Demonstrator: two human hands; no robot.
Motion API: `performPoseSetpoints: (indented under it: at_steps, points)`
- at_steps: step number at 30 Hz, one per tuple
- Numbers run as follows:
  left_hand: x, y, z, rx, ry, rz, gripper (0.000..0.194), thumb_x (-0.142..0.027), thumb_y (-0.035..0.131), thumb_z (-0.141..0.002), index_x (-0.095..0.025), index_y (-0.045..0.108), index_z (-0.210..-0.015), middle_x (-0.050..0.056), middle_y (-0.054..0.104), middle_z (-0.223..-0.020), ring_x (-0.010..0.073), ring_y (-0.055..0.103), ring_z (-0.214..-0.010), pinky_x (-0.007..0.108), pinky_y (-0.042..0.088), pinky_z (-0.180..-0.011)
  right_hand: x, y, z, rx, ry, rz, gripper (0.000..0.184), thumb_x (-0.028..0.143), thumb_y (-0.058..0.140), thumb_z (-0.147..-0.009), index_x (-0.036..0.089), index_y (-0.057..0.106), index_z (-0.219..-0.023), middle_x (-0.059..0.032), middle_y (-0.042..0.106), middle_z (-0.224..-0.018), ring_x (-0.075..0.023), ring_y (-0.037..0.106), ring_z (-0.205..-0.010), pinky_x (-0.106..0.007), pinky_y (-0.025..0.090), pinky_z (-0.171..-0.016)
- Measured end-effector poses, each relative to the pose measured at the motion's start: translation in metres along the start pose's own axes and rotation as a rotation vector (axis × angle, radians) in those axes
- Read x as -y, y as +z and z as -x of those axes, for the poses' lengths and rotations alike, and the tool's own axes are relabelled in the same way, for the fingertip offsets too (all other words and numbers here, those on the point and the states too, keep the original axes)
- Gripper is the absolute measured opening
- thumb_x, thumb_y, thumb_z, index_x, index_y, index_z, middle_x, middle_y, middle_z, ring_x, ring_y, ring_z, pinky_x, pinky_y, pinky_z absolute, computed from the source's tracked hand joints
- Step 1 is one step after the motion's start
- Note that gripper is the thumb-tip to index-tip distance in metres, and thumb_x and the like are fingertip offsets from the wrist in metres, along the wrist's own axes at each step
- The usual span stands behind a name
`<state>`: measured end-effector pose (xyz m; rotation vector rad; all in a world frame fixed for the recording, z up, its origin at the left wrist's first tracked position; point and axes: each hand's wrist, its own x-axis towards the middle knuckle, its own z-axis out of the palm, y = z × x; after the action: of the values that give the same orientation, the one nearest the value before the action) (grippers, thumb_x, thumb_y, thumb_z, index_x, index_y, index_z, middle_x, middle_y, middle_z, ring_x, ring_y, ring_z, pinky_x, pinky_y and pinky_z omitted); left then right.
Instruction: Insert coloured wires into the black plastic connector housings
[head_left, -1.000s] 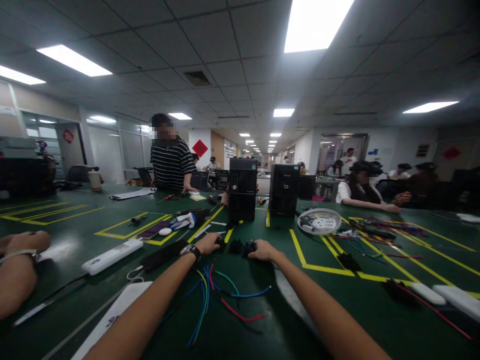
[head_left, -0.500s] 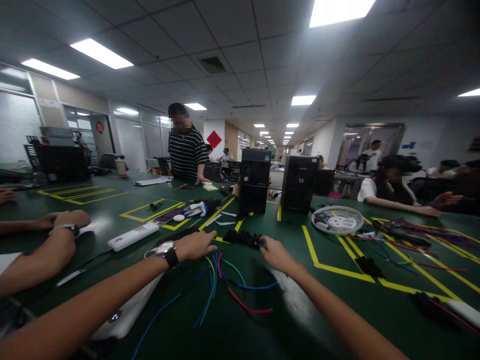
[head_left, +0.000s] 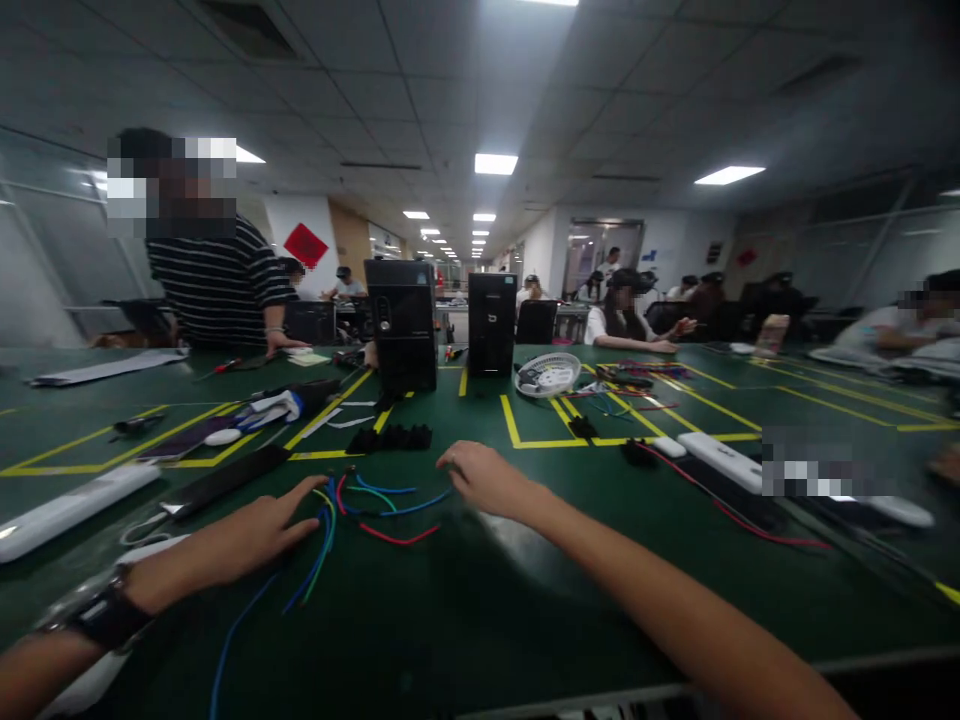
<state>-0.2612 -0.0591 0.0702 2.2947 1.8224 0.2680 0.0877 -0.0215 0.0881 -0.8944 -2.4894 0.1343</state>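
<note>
My left hand [head_left: 259, 530], a dark-strapped watch on its wrist, is open with index finger and thumb stretched towards a spread of coloured wires [head_left: 330, 530]. The index fingertip reaches the near end of the blue, yellow and green ones. Across from it, my right hand [head_left: 484, 483] has its fingers bent together, and whatever they hold is hidden. A blue wire [head_left: 420, 503] ends just under that hand, and a red wire [head_left: 397, 541] lies loose in front. Just beyond both hands rests a row of jagged black pieces [head_left: 390, 438].
Two black computer towers [head_left: 401, 330] stand farther back. Beside them are a white round basket [head_left: 547, 376] and tangled wires. White power strips [head_left: 75, 510] lie left and right. A person in a striped shirt [head_left: 214, 285] leans on the green table [head_left: 465, 620]; others sit beyond.
The view has swung right. My right hand has come away from the black pieces, nearer to me. My left hand has drawn back beside the wires, its fingers spread wider.
</note>
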Motion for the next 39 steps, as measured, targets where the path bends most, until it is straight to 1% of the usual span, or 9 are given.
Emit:
performPoseSetpoints:
  at_steps: [4,10,14,18,22,25,28,34,39]
  points:
    - [-0.041,-0.006,-0.02,-0.06,0.114,-0.134,0.061,-0.055,0.038,-0.083,-0.02,0.045,-0.132,0.013,0.065,-0.102,0.0303,0.062,-0.09,0.038,0.045,-0.077,-0.057,-0.066,0.076,-0.089,0.413,0.352,0.023,0.012,0.044,-0.087,0.014,0.063,-0.098,-0.0111,0.062,-0.1,-0.0202,0.056,-0.098,-0.03,0.04,-0.087]
    - [-0.198,0.003,-0.055,-0.091,0.382,-0.058,0.049,-0.046,0.042,-0.085,-0.023,0.048,-0.127,0.013,0.063,-0.107,0.0283,0.06,-0.093,0.035,0.043,-0.075,-0.116,-0.113,0.166,-0.1,1.01,0.631,0.03,0.033,0.052,-0.087,0.012,0.057,-0.107,-0.0193,0.056,-0.11,-0.03,0.054,-0.105,-0.037,0.042,-0.082]
    - [-0.285,0.045,-0.088,-0.068,0.541,0.113,0.05,-0.044,0.048,-0.082,-0.016,0.052,-0.123,0.016,0.062,-0.109,0.0295,0.057,-0.099,0.037,0.041,-0.083,-0.133,-0.111,0.19,0.006,1.14,0.514,0.028,0.029,0.056,-0.084,0.011,0.058,-0.105,-0.0195,0.061,-0.105,-0.0299,0.06,-0.097,-0.035,0.044,-0.074]
    - [-0.328,0.085,-0.12,-0.075,0.545,0.432,0.054,-0.05,0.044,-0.084,-0.012,0.052,-0.123,0.015,0.063,-0.102,0.0265,0.057,-0.093,0.036,0.041,-0.083,-0.133,-0.107,0.184,-0.03,1.098,0.466,0.025,0.028,0.043,-0.091,0.011,0.062,-0.094,-0.0191,0.065,-0.098,-0.0275,0.063,-0.092,-0.031,0.043,-0.07]
    - [-0.337,0.1,-0.138,-0.017,0.269,0.93,0.059,-0.06,0.037,-0.083,-0.015,0.053,-0.118,0.012,0.062,-0.095,0.0211,0.058,-0.08,0.033,0.045,-0.074,-0.107,-0.093,0.16,-0.142,0.906,0.363,0.033,0.031,0.032,-0.095,0.016,0.061,-0.09,-0.0126,0.068,-0.086,-0.0229,0.065,-0.084,-0.027,0.04,-0.068]
    - [-0.328,0.097,-0.139,0.19,0.016,1.431,0.061,-0.066,0.035,-0.081,-0.017,0.051,-0.113,0.011,0.061,-0.094,0.0177,0.059,-0.069,0.033,0.048,-0.065,-0.075,-0.073,0.138,-0.258,0.635,0.161,0.031,0.03,0.031,-0.095,0.018,0.059,-0.092,-0.009,0.068,-0.083,-0.0202,0.065,-0.081,-0.025,0.039,-0.068]
    - [-0.31,0.083,-0.13,0.293,0.002,1.794,0.055,-0.061,0.041,-0.081,-0.015,0.052,-0.108,0.011,0.062,-0.088,0.0175,0.06,-0.065,0.034,0.05,-0.061,-0.046,-0.058,0.119,-0.262,0.447,-0.039,0.031,0.031,0.031,-0.095,0.019,0.059,-0.095,-0.0069,0.068,-0.085,-0.0184,0.064,-0.08,-0.024,0.039,-0.068]
    - [-0.27,0.066,-0.12,-0.064,0.064,1.925,0.029,-0.034,0.052,-0.078,-0.012,0.056,-0.095,0.007,0.061,-0.075,0.0165,0.061,-0.061,0.027,0.046,-0.053,-0.018,-0.045,0.081,-0.124,0.31,-0.224,0.028,0.025,0.038,-0.092,0.017,0.062,-0.081,-0.0025,0.065,-0.075,-0.0142,0.059,-0.07,-0.022,0.036,-0.063]
    - [-0.238,0.07,-0.133,-0.312,0.089,1.806,0.026,-0.035,0.047,-0.077,-0.012,0.058,-0.084,0.003,0.059,-0.066,0.0137,0.057,-0.054,0.025,0.043,-0.051,-0.01,-0.023,0.044,-0.106,0.35,-0.27,0.027,0.022,0.041,-0.089,0.015,0.063,-0.076,-0.0021,0.063,-0.07,-0.0129,0.057,-0.067,-0.02,0.034,-0.059]
